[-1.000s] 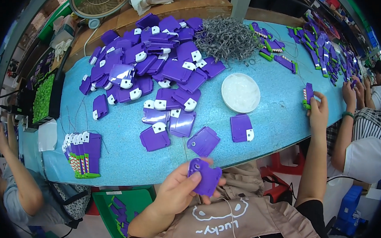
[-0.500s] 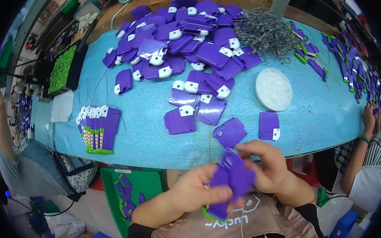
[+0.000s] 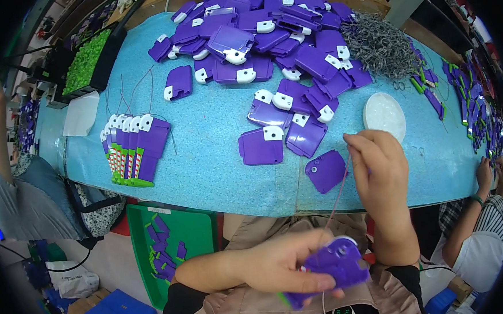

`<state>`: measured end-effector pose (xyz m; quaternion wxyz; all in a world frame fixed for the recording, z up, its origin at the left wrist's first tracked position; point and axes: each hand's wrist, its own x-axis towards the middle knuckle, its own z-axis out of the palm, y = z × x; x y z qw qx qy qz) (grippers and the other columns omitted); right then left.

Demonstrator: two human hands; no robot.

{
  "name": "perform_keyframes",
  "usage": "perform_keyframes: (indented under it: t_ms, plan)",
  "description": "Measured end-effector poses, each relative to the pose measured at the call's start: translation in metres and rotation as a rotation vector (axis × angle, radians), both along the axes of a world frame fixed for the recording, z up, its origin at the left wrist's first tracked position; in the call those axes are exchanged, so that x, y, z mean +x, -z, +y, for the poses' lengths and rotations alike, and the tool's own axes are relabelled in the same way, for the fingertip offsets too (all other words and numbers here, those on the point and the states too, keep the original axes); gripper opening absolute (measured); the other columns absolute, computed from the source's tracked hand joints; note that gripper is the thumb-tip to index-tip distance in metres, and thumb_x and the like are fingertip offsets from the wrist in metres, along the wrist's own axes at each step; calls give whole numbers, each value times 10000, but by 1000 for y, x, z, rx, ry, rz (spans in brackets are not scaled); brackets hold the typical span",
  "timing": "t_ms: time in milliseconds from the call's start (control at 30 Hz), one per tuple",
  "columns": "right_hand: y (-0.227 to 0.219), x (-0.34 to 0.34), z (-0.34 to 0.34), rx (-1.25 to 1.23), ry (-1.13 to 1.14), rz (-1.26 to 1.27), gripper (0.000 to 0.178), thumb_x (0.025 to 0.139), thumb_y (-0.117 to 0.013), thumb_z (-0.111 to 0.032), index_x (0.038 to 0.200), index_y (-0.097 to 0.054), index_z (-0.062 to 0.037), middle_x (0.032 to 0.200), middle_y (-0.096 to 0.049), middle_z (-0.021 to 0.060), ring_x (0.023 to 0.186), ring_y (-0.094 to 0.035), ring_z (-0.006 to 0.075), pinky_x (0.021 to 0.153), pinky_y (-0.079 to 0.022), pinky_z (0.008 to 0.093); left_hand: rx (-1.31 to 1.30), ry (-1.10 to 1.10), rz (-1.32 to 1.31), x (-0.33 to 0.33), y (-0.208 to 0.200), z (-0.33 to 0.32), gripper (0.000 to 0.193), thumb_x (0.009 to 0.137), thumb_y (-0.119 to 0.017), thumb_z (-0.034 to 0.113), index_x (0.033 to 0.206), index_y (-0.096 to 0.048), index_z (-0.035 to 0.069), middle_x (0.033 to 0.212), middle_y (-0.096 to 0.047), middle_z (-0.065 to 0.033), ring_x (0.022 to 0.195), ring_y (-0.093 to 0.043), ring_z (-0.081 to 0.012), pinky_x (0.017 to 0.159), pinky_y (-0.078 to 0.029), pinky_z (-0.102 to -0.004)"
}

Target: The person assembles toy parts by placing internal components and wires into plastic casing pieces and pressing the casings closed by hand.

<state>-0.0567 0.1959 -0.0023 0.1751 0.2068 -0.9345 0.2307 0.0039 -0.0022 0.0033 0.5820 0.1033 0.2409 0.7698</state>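
My left hand (image 3: 281,264) is closed around a purple plastic casing (image 3: 341,264), held over my lap at the table's front edge. The casing has a white corner and a small round hole; a bit of bright green shows at its lower end. My right hand (image 3: 380,169) is raised to the right, thumb and fingertips pinched on a thin reddish string (image 3: 338,197). That string runs slanting down to the casing. On the table beside my right hand lies a loose purple casing half (image 3: 326,171), flat, with a round boss near one corner.
Purple casings with white corners (image 3: 230,43) are heaped at the back, beside a tangle of grey rings (image 3: 380,45). A white round dish (image 3: 384,117) stands right; fanned finished-looking pieces (image 3: 153,146) lie left. A green bin (image 3: 202,240) sits below. Co-workers sit at both sides.
My right hand has left the casing and moved up and right, drawing out the string. My left hand still holds the casing, now further right. The view has shifted slightly.
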Motion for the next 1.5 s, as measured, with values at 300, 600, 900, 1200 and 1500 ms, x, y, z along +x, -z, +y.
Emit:
perform_keyframes:
  t_ms: [300, 600, 900, 1200, 1500]
  plan:
    - [4, 30, -2, -891, -397, -127, 307, 695, -640, 77, 936, -499, -50, 837, -620, 113, 738, -601, 215, 639, -431, 323, -549, -343, 590, -3, 3, 5, 262, 875, -555, 163, 1070, -502, -5, 766, -602, -71, 630, -556, -109, 552, -426, -252]
    - [-3, 32, 3, -439, -337, 39, 326, 657, -659, 42, 903, -488, -85, 894, -641, 83, 800, -616, 231, 652, -414, 322, -580, -321, 493, -4, -7, 9, 220, 875, -556, 133, 1059, -541, 13, 829, -603, -18, 664, -551, -53, 583, -457, -208]
    - [-8, 40, 7, -134, -341, 233, 263, 708, -675, -76, 905, -502, -107, 889, -650, 43, 834, -606, 203, 661, -397, 307, -592, -398, 650, -4, -5, 10, 279, 847, -569, 74, 1109, -507, 1, 824, -606, -32, 650, -551, -61, 533, -433, -218]
    - [-8, 39, 6, -136, -303, 261, 244, 746, -670, -103, 919, -498, -101, 848, -642, 31, 785, -599, 187, 649, -392, 301, -617, -416, 918, -8, -4, 10, 319, 786, -591, 59, 1081, -501, -20, 781, -606, -112, 622, -597, -232, 558, -458, -307]
    - [-8, 39, 3, -139, -284, 205, 237, 762, -670, -124, 920, -495, -100, 823, -635, 26, 751, -596, 189, 638, -394, 290, -632, -478, 957, -7, -3, 10, 305, 778, -596, 54, 1059, -507, -26, 747, -600, -109, 606, -599, -234, 537, -458, -313]
